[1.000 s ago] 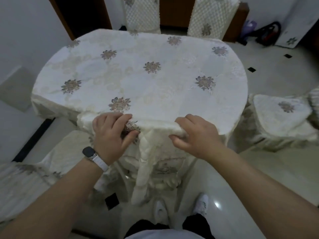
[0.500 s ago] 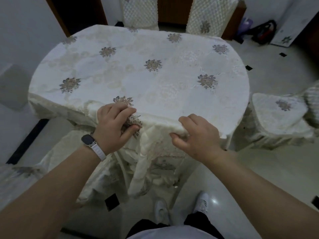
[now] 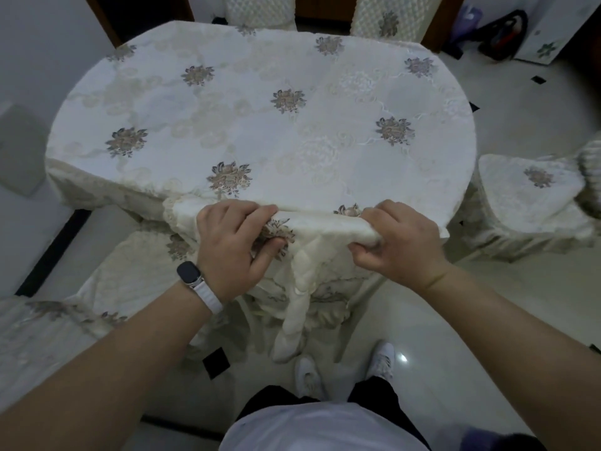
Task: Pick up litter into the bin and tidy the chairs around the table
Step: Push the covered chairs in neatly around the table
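An oval table (image 3: 260,125) wears a white cloth with grey flower motifs. At its near edge stands a chair whose back (image 3: 320,224) is wrapped in a cream cover, with tie ribbons hanging down behind it. My left hand (image 3: 232,252), a watch on its wrist, grips the top of the chair back at its left end. My right hand (image 3: 401,244) grips the same top edge at its right end. The chair's seat is hidden below the cover and the table.
A covered chair (image 3: 527,196) stands off the table's right side, another (image 3: 130,278) at the near left. Two more chair backs (image 3: 260,8) (image 3: 387,17) are at the far side. A wall runs along the left. Bags (image 3: 500,34) lie on the floor far right.
Both hands keep their grip on the chair back. Its top edge now runs straight and taut between them, up against the table's near edge. The view has moved slightly closer.
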### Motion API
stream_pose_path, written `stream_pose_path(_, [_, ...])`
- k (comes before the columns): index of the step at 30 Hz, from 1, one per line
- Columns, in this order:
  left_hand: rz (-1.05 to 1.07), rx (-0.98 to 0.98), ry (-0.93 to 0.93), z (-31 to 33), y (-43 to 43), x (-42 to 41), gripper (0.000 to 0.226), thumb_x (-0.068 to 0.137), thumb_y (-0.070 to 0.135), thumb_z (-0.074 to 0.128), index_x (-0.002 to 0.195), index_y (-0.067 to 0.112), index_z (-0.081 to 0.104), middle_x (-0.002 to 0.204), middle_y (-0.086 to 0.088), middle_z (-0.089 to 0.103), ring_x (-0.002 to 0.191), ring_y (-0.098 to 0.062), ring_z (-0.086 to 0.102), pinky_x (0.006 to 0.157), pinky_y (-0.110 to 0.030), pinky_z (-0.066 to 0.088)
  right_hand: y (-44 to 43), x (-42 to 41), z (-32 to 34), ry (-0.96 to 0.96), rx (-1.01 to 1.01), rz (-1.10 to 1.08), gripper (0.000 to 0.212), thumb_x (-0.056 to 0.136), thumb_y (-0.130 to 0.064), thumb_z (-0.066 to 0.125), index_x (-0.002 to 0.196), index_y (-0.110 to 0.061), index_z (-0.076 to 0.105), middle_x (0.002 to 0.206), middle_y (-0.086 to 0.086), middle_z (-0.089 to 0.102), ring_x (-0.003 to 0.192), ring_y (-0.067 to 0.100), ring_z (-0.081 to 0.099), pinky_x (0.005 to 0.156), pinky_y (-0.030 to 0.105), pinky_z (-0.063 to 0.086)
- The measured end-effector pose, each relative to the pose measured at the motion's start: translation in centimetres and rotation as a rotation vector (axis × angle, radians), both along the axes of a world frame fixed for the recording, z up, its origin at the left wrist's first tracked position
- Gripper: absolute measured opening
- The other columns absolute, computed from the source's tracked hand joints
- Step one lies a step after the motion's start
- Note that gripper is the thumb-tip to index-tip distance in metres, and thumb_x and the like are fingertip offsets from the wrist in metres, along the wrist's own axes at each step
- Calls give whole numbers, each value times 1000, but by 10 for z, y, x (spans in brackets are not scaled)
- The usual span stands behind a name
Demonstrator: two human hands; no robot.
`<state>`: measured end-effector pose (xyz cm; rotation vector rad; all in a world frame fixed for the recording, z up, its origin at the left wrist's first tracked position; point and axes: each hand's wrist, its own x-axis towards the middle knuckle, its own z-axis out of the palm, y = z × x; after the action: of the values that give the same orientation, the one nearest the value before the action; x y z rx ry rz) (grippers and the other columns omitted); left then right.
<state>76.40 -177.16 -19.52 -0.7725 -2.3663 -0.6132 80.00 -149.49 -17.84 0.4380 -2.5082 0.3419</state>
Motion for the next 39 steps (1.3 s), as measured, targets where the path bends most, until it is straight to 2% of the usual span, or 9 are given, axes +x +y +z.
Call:
stream_pose_path(3, [18, 7, -17, -1, 6, -1, 41, 91, 48, 58, 120, 19, 60, 106, -8, 65, 102, -31, 55, 91, -52, 38, 9, -5, 1, -35, 16, 23, 33, 70, -43, 64, 87, -15, 70, 75, 0, 62, 64, 21, 58, 51, 22, 31])
stream_pose_path(8, [13, -19, -73, 5, 5, -6, 42, 88, 47, 60, 118, 17, 62, 107, -9, 65, 102, -30, 53, 91, -52, 38, 10, -9, 2, -88, 0, 46, 36, 74, -46, 62, 91, -15, 71, 76, 2, 62, 65, 23, 58, 48, 29, 41])
stream_pose_path(14, [-7, -27, -71, -5, -3, 10, 42, 88, 48, 59, 120, 21, 56, 108, -8, 65, 100, -30, 54, 91, -54, 40, 5, 9, -11, -52, -20, 51, 34, 71, -42, 68, 91, -15, 71, 79, 1, 63, 70, 23, 59, 52, 31, 44])
stream_pose_path(20, [21, -79, -118, -13, -1, 28, 42, 88, 47, 61, 118, 18, 66, 109, -2, 65, 101, -28, 56, 94, -50, 37, 8, 19, -25, -70, -21, 71, 31, 71, -38, 67, 87, -11, 71, 78, 3, 63, 69, 24, 58, 58, 33, 42])
stream_pose_path(26, [21, -104, -211, -22, 4, 31, 37, 85, 43, 61, 119, 28, 59, 109, 3, 65, 103, -24, 53, 97, -54, 37, 12, 19, -34, -245, -31, 101, 36, 72, -39, 64, 93, -11, 69, 80, 5, 60, 69, 27, 55, 59, 35, 44])
stream_pose_path(31, [-18, -90, -384, -38, 6, 28, 35, 81, 43, 56, 115, 36, 56, 109, 9, 64, 104, -20, 53, 95, -51, 34, 16, 22, -47, -367, -16, 110, 34, 72, -42, 64, 93, -15, 68, 83, 0, 57, 73, 25, 55, 55, 31, 43])
stream_pose_path(35, [-37, -78, -440, -51, 11, 21, 35, 80, 42, 54, 114, 37, 55, 109, 9, 64, 106, -18, 51, 97, -47, 28, 17, 21, -57, -442, -25, 40, 36, 70, -45, 59, 93, -19, 66, 84, -2, 57, 78, 23, 56, 52, 35, 48])
stream_pose_path(39, [-65, -75, -469, -56, 11, 2, 36, 80, 44, 54, 114, 37, 55, 109, 9, 64, 107, -15, 48, 95, -49, 30, 14, 11, -56, -457, -5, 16, 34, 68, -45, 57, 88, -19, 65, 78, -3, 53, 72, 21, 53, 49, 26, 36])
